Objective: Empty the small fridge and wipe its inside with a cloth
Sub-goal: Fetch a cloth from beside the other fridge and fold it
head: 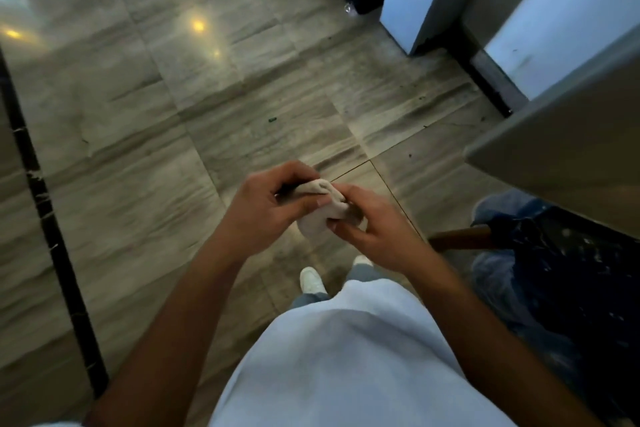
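Near us, we are bunching the small pale cloth point(320, 210) between our left hand point(268, 206) and right hand point(372, 229), both sets of fingers pinching it over the tiled floor point(138, 114). We judge we are readying it for wiping; next calls for turning toward the fridge, possibly the white unit point(412, 0) far right.
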Tool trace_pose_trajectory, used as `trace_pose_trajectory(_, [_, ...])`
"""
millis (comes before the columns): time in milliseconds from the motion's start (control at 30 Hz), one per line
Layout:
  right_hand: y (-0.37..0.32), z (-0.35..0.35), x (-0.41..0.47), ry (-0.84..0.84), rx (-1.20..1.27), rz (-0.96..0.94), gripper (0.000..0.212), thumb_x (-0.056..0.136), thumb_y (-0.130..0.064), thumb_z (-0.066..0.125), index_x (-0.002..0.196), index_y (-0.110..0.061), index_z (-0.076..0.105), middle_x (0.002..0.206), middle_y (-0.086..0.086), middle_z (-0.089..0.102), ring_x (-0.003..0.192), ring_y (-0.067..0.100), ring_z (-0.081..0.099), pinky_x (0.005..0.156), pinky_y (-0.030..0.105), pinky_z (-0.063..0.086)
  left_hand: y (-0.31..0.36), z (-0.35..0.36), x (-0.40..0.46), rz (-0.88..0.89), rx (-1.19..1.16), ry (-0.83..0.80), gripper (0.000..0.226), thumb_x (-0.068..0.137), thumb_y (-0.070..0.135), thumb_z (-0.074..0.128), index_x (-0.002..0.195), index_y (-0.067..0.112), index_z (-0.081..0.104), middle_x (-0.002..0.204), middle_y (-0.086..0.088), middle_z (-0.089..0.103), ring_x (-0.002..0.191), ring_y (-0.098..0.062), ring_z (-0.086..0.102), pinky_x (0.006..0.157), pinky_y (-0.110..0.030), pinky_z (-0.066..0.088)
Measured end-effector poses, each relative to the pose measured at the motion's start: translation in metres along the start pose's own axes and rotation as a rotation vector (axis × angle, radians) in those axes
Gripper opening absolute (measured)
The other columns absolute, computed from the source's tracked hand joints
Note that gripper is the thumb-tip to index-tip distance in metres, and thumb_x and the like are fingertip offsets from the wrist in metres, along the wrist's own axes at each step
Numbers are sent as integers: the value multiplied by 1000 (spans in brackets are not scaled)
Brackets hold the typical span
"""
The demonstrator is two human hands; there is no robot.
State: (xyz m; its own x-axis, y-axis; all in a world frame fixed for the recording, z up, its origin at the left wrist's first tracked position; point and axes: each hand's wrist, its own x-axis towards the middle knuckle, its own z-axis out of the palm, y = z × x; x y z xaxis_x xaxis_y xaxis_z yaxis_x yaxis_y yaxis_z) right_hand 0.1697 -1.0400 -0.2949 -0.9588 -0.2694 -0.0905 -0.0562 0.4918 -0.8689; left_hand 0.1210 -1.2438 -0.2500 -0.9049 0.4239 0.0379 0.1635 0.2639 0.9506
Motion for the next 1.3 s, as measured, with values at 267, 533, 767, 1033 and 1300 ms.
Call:
trace_pose_trajectory(267, [24, -32, 108, 97, 12, 69, 18, 96, -12, 60, 113, -12, 67, 98, 3, 70, 88, 23, 66, 77, 50, 55, -29, -58, 105, -48, 9, 55, 18, 85, 41, 73, 94, 52, 64, 87, 24, 69, 80, 7, 62, 72, -10, 50])
trace_pose_trajectory(533, [53, -118, 227, 280, 57, 159, 25, 87, -16, 55, 109, -15, 67, 88, 3, 67, 77, 23, 64, 70, 52, 54, -49, -66, 248, -149, -95, 102, 20, 89, 32, 72, 89, 49, 61, 76, 13, 68, 68, -1, 58, 60, -13, 47])
trace_pose_trajectory(767, [71, -185, 296, 456, 91, 176, 23, 89, -10, 58, 104, -27, 63, 80, -2, 67, 67, 25, 65, 59, 47, 54, -50, -70, 382, -69, -115, -48, 25, 88, 26, 73, 89, 47, 59, 73, 18, 67, 64, 5, 58, 60, -9, 46])
trace_pose_trajectory(1033, [87, -221, 376, 715, 177, 327, 22, 95, -9, 64, 106, -26, 74, 87, 5, 72, 78, 34, 67, 70, 54, 56, -78, -77, 520, -31, -167, -229, 19, 84, 32, 75, 87, 42, 59, 75, 19, 66, 68, 5, 60, 62, -7, 47])
trace_pose_trajectory(1300, [83, -258, 448, 1119, 223, 489, 25, 94, -9, 64, 94, -33, 65, 89, -3, 69, 82, 16, 68, 75, 47, 59, -65, -74, 667, 61, -137, -436, 19, 80, 39, 78, 84, 43, 59, 76, 10, 60, 70, -11, 55, 62, -20, 48])
